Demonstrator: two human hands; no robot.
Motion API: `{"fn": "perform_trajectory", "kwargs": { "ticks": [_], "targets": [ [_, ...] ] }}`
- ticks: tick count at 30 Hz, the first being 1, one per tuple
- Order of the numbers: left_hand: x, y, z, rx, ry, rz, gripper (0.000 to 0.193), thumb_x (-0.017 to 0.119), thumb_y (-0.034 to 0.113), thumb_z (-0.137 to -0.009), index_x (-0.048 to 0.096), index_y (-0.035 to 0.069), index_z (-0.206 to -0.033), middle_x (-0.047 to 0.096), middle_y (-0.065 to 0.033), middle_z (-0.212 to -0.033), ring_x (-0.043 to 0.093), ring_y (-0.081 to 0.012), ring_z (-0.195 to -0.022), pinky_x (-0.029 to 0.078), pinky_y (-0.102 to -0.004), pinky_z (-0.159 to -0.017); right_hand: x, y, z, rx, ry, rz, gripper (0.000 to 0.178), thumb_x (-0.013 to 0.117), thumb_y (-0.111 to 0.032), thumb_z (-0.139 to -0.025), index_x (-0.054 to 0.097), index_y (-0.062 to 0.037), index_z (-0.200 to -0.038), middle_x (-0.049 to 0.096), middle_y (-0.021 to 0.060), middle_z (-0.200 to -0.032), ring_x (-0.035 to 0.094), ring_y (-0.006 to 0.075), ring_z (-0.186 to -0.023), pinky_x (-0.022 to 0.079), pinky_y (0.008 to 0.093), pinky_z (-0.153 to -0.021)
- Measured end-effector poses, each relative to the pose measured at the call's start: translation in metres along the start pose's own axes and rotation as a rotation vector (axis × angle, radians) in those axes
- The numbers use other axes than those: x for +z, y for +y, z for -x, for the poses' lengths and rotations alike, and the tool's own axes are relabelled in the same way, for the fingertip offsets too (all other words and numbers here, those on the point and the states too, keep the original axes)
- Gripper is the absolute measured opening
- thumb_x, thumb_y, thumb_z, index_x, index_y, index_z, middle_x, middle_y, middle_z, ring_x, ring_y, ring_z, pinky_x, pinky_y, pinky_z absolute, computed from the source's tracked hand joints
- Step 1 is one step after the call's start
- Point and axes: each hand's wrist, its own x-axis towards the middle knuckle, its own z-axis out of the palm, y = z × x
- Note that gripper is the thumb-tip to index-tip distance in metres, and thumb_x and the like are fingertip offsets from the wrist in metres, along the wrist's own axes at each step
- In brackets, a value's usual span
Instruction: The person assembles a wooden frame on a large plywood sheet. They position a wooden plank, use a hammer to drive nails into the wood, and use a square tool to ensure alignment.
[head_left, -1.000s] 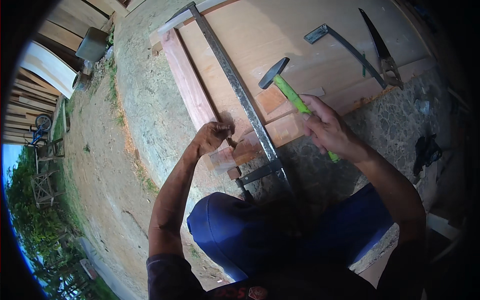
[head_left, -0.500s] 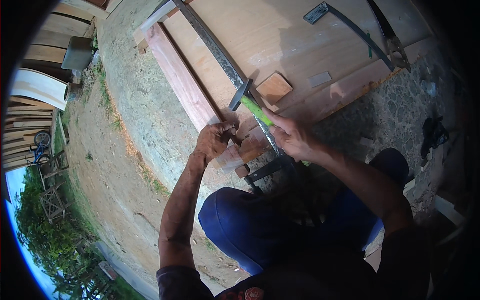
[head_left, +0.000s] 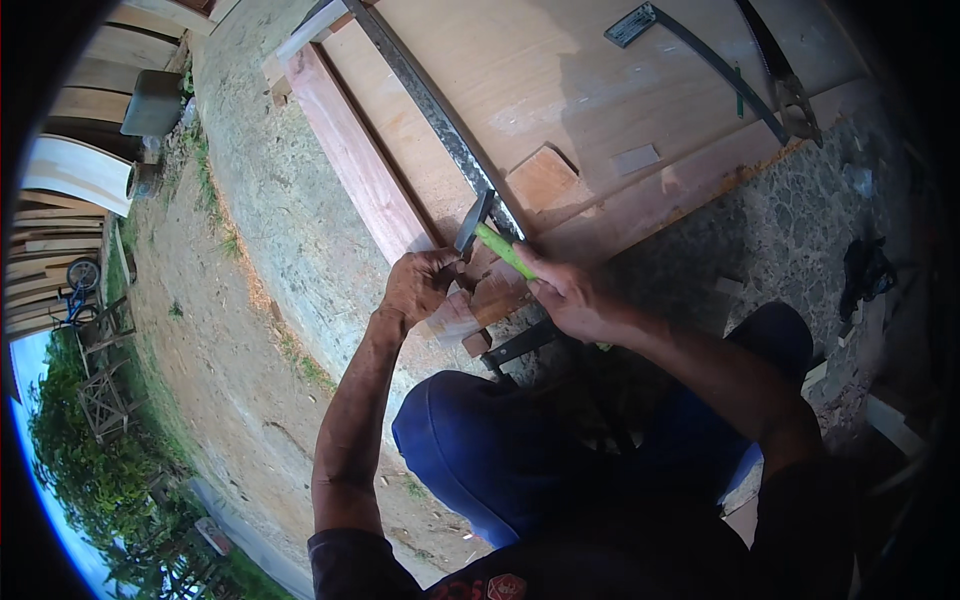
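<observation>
My right hand [head_left: 575, 302] grips the green handle of a hammer [head_left: 503, 249]. The hammer's dark metal head is close to the fingertips of my left hand [head_left: 414, 288]. Those fingers are pinched together over the corner of a wooden frame; whatever they hold is too small to make out. A pale pinkish wood strip [head_left: 350, 155] runs away from my left hand along the frame's side. Beside it lies the long metal bar of a clamp [head_left: 425, 110], with its dark arm [head_left: 522, 342] near my knee. Wood pieces [head_left: 500, 292] meet at the corner below the hammer.
On the plywood panel [head_left: 500, 70] lie a square wood block [head_left: 543, 180] and a small pale offcut [head_left: 635, 159]. Farther right are a try square [head_left: 690, 60], a handsaw [head_left: 790, 100] and a green pencil-like stick [head_left: 739, 92]. A black bag [head_left: 868, 272] rests on the ground at right.
The hammer and my right hand have moved slightly left and down, bringing the hammer head closer to my left fingertips. My left hand stays at the frame's corner, nearly unmoved.
</observation>
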Motion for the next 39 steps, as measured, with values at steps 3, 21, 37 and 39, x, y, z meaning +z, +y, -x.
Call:
{"fn": "perform_trajectory", "kwargs": {
  "ticks": [3, 21, 37, 39],
  "targets": [
    [-0.003, -0.016, 0.003, -0.010, -0.020, 0.000, 0.027, 0.075, 0.008, -0.084, 0.073, 0.004, -0.110, 0.076, -0.0105, -0.099, 0.072, -0.0153, -0.088, 0.056, -0.0292, -0.083, -0.009, -0.013, 0.002, -0.032, 0.020, -0.011, 0.056, 0.051, -0.012, -0.103, 0.034, -0.0097, -0.156, 0.068, 0.0247, -0.089, 0.070, 0.0295, -0.080, 0.054, 0.0391, -0.075],
    [-0.001, -0.006, 0.003, -0.050, 0.015, 0.003, 0.008, 0.066, 0.010, -0.097, 0.072, 0.006, -0.098, 0.073, -0.0049, -0.080, 0.068, -0.0143, -0.081, 0.054, -0.0318, -0.078, 0.000, -0.001, 0.002, 0.053, -0.054, 0.037, 0.057, 0.047, -0.015, -0.104, 0.033, -0.0238, -0.159, 0.068, 0.0165, -0.086, 0.058, 0.0139, -0.051, 0.053, 0.0333, -0.048],
    [0.019, 0.025, -0.003, -0.325, 0.301, 0.030, 0.025, 0.077, 0.017, -0.087, 0.057, 0.004, -0.079, 0.064, -0.0057, -0.069, 0.057, -0.0121, -0.064, 0.049, -0.0320, -0.061, -0.029, -0.003, -0.001, -0.009, -0.130, -0.016, 0.052, 0.048, -0.017, -0.104, 0.038, -0.0122, -0.155, 0.061, 0.0084, -0.075, 0.057, 0.0147, -0.050, 0.049, 0.0297, -0.043],
    [0.020, 0.022, -0.003, -0.376, 0.319, -0.019, 0.024, 0.077, 0.017, -0.086, 0.058, 0.004, -0.080, 0.065, -0.0061, -0.070, 0.059, -0.0116, -0.065, 0.050, -0.0317, -0.061, -0.036, -0.010, -0.005, -0.052, -0.078, -0.046, 0.049, 0.048, -0.017, -0.105, 0.042, -0.0118, -0.153, 0.063, 0.0099, -0.075, 0.060, 0.0166, -0.053, 0.051, 0.0309, -0.046]
  ]
}}
